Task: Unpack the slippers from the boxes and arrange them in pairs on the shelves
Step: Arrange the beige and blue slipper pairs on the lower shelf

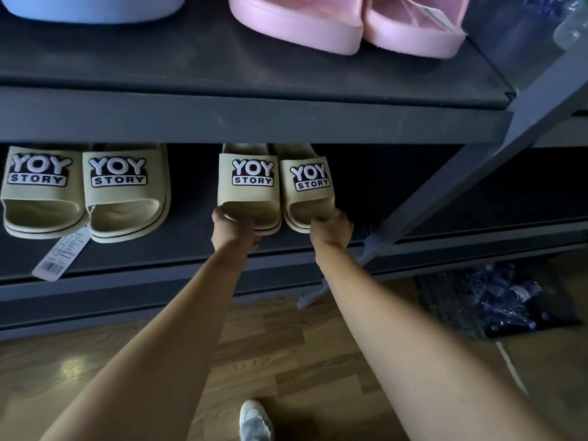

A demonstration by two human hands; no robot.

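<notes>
Straight ahead of both hands, on the lower shelf [191, 249] right of its middle: one beige slipper [249, 186] before the left hand [234, 232], and its twin [307, 192] before the right hand [331, 230]. Long axes front to back, toes toward the shelf's front edge, heels hidden beneath the shelf above [254, 122]. Twin turned a little out of line, toe swung toward the right end. Side by side, touching or nearly so at the straps. Both arms stretched forward and down, equally near, one per slipper. Left hand clenched round the toe rim of its slipper, fingers curled under the sole; right hand likewise grasping the toe of the twin, knuckles uppermost. Soles flat on the shelf or riding just above it: cannot tell. Toward the shelf's left end, well apart: a matching beige pair [82, 192], with a tag [62, 254] hanging over the front edge. Probably called for next: a short push back and a slight inward twist of the right wrist to square the twin against its mate, then letting go.
</notes>
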